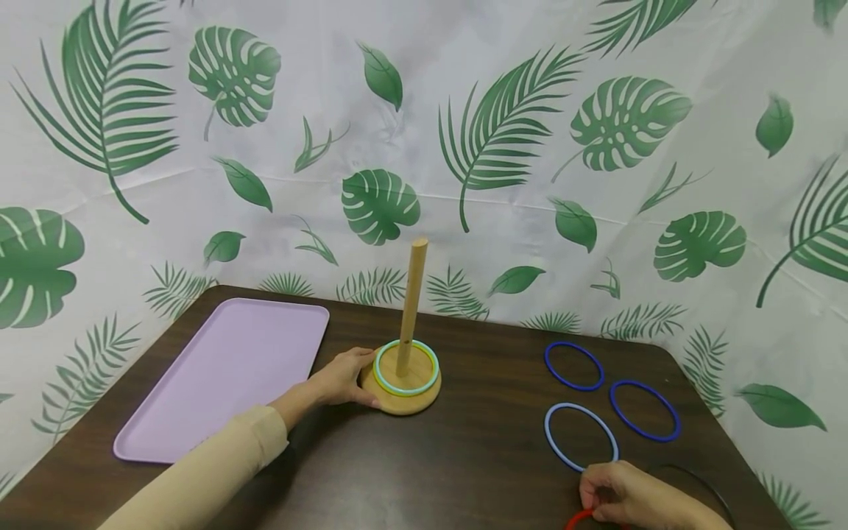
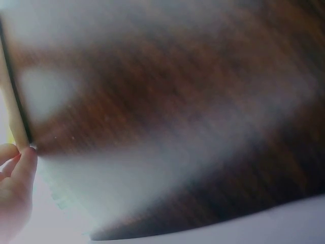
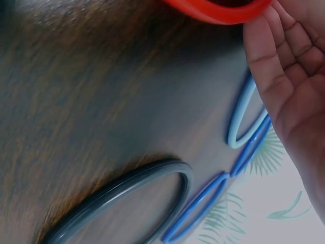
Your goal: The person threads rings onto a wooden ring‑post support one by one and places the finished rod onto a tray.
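My left hand [image 1: 343, 377] grips the left edge of a round wooden base [image 1: 405, 403], thumb at the front and fingers behind. From the base rises a wooden peg [image 1: 412, 302], with a light turquoise ring [image 1: 433, 377] lying over a yellow-green ring [image 1: 391, 390] around its foot. At the near right, my right hand [image 1: 623, 495] pinches a red ring [image 3: 223, 14] between thumb and fingers; most of that ring falls outside the head view. In the left wrist view, the fingertips [image 2: 25, 160] meet the base's edge.
Two dark blue rings [image 1: 575, 387] and a light blue ring [image 1: 548, 434] lie on the dark wooden table [image 1: 490, 434] at the right. A black ring [image 3: 117, 189] lies near the right hand. The lilac tray [image 1: 238, 368] sits at the left. A leaf-patterned cloth [image 1: 424, 147] hangs behind.
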Motion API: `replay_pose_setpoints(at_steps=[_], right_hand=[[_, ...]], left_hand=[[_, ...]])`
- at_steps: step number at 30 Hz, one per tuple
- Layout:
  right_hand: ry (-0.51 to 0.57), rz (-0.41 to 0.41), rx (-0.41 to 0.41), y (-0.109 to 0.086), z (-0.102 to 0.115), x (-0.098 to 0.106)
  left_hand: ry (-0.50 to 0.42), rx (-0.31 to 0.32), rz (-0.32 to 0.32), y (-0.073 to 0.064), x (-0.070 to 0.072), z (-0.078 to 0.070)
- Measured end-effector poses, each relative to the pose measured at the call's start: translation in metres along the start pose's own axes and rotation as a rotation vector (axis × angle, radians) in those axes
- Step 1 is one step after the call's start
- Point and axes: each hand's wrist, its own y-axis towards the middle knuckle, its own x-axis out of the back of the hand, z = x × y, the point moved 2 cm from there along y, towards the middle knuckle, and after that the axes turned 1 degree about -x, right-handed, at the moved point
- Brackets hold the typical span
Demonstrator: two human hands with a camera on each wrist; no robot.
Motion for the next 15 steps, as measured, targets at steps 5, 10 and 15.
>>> replay_pose_setpoints(at_steps=[5,10,15], right_hand=[[-0.049,-0.066,0.010,0.006,0.003,0.003],[-0.071,-0.170,0.036,0.014,0.008,0.010],[-0.040,-0.249,0.014,0.025,0.015,0.019]], left_hand=[[0.004,-0.008,-0.002,0.000,-0.001,0.001],[0.002,-0.001,-0.003,0.000,0.000,0.000],[-0.006,0.008,0.001,0.000,0.000,0.000]])
